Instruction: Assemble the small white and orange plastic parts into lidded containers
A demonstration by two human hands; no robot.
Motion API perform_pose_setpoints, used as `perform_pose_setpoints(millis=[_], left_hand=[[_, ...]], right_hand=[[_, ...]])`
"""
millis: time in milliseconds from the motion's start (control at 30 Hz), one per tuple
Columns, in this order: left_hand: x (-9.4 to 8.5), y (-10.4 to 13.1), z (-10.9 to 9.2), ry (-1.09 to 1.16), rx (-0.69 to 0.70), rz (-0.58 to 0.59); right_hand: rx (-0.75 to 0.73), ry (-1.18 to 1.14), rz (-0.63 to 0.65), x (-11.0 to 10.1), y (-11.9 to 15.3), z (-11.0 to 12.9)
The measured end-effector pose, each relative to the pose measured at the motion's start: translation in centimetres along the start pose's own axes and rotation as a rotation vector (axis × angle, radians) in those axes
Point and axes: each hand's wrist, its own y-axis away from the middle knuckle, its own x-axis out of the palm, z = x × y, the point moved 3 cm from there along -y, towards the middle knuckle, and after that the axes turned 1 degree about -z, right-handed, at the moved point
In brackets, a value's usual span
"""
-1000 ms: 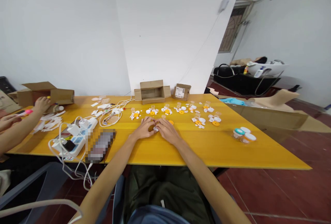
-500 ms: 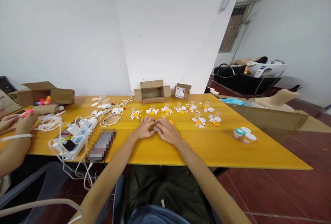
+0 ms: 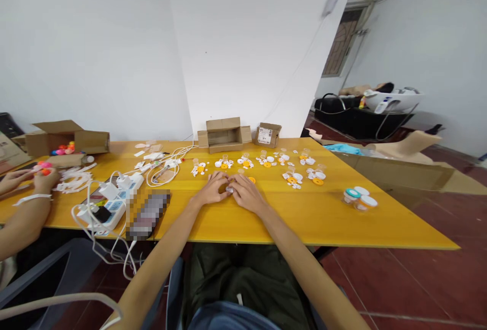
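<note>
My left hand (image 3: pixel 213 188) and my right hand (image 3: pixel 246 194) meet over the middle of the yellow table (image 3: pixel 304 223). Their bent fingertips close around a small pale, partly see-through piece (image 3: pixel 229 190), mostly covered by the fingers, so its kind stays unclear. Just beyond my right hand lies an orange ring-shaped part (image 3: pixel 252 180). Behind the hands, small groups of white discs (image 3: pixel 270 159), orange rings (image 3: pixel 267 165) and little clear cups (image 3: pixel 263 154) are spread out. More white and orange parts (image 3: pixel 318 181) lie to the right.
Lidded clear jars (image 3: pixel 366 204) stand on the right. Open cardboard boxes (image 3: pixel 224 139) sit at the wall. On the left are a power strip (image 3: pixel 117 203) with cables, a phone (image 3: pixel 149 216), and a co-worker's hands (image 3: pixel 45 180) holding colourful balls.
My hands stay in nearly the same place, with the pale piece between the fingertips. At left, the co-worker's hand and the colourful balls have shifted slightly right.
</note>
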Motion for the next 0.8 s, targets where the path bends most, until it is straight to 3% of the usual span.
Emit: perform_pose_setpoints(millis=[800], left_hand=[[0.23,-0.01,0.39,-0.006,0.000,0.012]], right_hand=[[0.022,0.014,0.000,0.05,-0.20,-0.03]])
